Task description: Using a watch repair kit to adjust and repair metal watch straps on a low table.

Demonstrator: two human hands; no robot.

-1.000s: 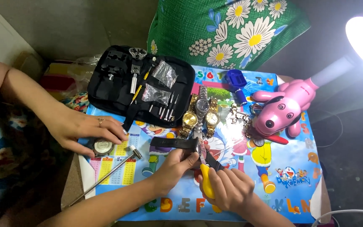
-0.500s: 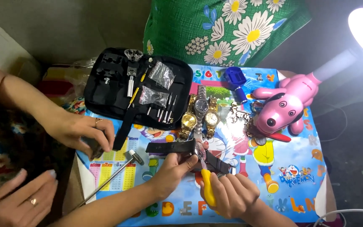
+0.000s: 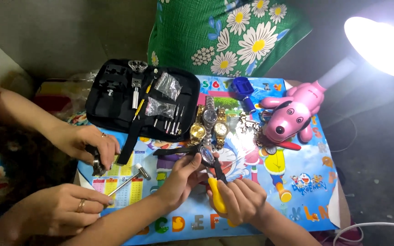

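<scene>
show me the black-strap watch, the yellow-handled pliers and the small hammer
black-strap watch [image 3: 204, 154], head view, on its round case at the left hand's fingertips
yellow-handled pliers [image 3: 216, 197], head view, on the yellow grip in the right hand
small hammer [image 3: 140, 171], head view, on its metal head

left hand [image 3: 183, 175] steadies a black-strapped watch [image 3: 204, 154] — right hand [image 3: 240, 198] grips yellow-handled pliers [image 3: 216, 193] at it.

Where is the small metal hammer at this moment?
In the head view, the small hammer lies on the colourful mat at the left, below the black tool case, beside a co-worker's ringed hand.
</scene>
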